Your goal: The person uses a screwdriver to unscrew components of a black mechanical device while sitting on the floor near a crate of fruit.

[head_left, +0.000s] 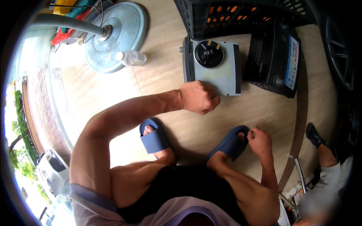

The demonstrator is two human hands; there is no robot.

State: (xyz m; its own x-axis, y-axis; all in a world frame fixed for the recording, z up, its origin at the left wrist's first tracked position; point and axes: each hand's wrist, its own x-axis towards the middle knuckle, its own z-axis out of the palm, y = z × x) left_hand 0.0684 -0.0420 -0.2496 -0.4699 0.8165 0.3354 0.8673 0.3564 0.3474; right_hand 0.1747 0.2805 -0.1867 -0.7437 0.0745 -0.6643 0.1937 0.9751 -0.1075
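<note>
My left hand [200, 97] is closed in a fist, back upward, at the near edge of a grey metal box [230, 81] with a dark front panel on its left side. Whatever the fist may hold is hidden. On top of the box lies a round black disc [208, 54] with a silver rim and two brass-coloured terminals, like a car horn. Off to the right, my right hand [260, 141] hangs beside the toe of my blue slipper [235, 145]. Its fingers are curled together, and I cannot make out anything in them.
A black car battery [273, 60] stands right of the box, and a black slotted crate [245, 19] behind. At the left are a clear plastic bottle [134, 58] and a round pale-blue stand base [124, 22]. Another person's leg [326, 154] shows at the right, near a metal-legged seat [299, 173].
</note>
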